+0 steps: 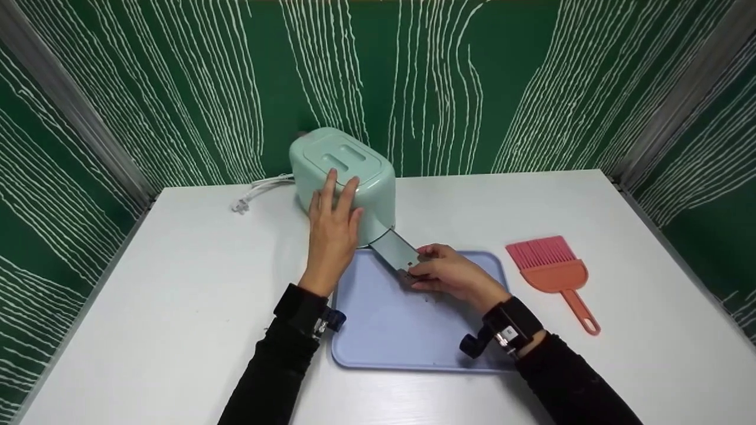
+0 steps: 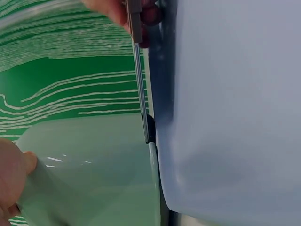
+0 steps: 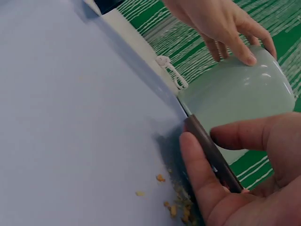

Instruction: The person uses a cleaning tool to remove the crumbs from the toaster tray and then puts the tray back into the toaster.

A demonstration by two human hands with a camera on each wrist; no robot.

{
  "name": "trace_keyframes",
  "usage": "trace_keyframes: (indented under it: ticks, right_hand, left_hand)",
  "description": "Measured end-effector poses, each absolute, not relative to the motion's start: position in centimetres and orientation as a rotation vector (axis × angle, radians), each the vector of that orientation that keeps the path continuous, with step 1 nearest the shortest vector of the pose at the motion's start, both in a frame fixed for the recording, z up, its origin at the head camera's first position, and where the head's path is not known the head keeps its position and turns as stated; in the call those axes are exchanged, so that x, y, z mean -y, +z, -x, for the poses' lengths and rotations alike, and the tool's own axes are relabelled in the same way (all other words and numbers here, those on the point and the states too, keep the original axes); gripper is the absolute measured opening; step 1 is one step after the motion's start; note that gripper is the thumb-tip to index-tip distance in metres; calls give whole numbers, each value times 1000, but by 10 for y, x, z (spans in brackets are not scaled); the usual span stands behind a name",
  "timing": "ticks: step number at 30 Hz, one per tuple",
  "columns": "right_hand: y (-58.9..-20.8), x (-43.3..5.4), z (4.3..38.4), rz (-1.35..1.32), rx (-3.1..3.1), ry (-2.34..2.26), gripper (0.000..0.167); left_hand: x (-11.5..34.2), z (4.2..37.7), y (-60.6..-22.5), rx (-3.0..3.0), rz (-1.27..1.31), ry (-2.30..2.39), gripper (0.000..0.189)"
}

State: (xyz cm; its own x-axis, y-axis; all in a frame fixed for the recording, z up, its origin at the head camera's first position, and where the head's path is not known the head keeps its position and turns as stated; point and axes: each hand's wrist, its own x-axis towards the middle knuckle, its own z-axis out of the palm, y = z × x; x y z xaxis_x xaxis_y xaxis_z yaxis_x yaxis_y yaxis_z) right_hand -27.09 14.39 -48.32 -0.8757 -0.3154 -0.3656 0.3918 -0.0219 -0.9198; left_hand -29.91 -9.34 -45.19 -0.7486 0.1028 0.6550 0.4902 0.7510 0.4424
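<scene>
A mint-green toaster (image 1: 378, 192) stands at the back of the table. My left hand (image 1: 332, 239) rests on its upper edge with fingers spread, the tips on the lid and the thumb against the end. Out of the toaster's base slants a thin metal crumb tray (image 1: 391, 248). Its dark outer end is pinched between the thumb and fingers of my right hand (image 1: 452, 273). Below lies a pale blue tray (image 1: 378, 336). Yellowish-brown crumbs (image 3: 173, 209) are scattered by the right fingers in the right wrist view.
To the right lies a small brush (image 1: 552, 274) with pink bristles and an orange handle. A white cord with its plug (image 1: 241, 206) trails left of the toaster. Green walls with white lines border the white table (image 1: 195, 330) at the back and sides.
</scene>
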Motion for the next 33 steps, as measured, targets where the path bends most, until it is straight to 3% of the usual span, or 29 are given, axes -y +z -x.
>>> trace_keyframes:
  ticks: [6, 15, 23, 33]
  right_hand:
    - [-480, -159, 267, -26, -1669, -1973, 68]
    - [-485, -164, 270, -20, -1689, -1964, 67]
    - [-487, -162, 268, -45, -1774, -1895, 19]
    - [-488, -162, 276, -27, -1921, -1730, 23]
  left_hand:
    - [94, 299, -453, 2329, 445, -819, 48]
    - [94, 297, -450, 2333, 442, -801, 49]
    - [94, 297, -450, 2337, 433, -811, 49]
    - [93, 297, -450, 2346, 430, -837, 50]
